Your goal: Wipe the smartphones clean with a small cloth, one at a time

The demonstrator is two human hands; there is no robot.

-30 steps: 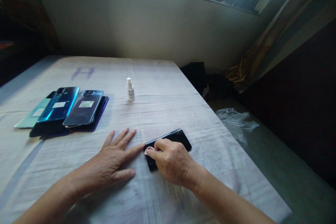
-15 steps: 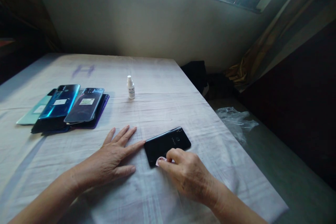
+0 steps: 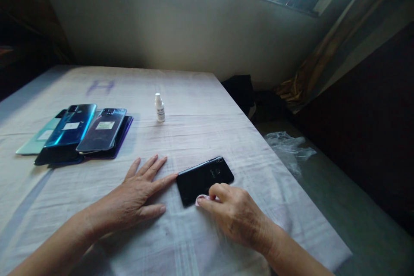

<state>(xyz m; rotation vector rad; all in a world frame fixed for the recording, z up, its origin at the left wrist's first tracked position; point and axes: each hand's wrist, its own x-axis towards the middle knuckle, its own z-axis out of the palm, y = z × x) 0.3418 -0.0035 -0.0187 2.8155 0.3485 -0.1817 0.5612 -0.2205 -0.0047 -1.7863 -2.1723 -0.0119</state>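
A black smartphone (image 3: 202, 179) lies back side up on the cloth-covered table, its camera end pointing up and to the right. My left hand (image 3: 137, 194) rests flat on the cloth with fingers spread, the index fingertip touching the phone's left edge. Between the fingers of my right hand (image 3: 237, 213) is a small pale pink cloth (image 3: 201, 199), pressed against the phone's near edge. Most of that cloth is hidden under the fingers.
Several phones, among them a blue phone (image 3: 69, 127) and a grey phone (image 3: 102, 131) with white labels, lie overlapping at the left. A small white bottle (image 3: 160, 108) stands upright beyond my hands. Past the table's right edge, a clear plastic bag (image 3: 289, 148) lies lower down.
My right hand has slid the pink cloth slightly to the right along the phone's near edge. My left hand stays in place against the phone. The whole view has shifted a little.
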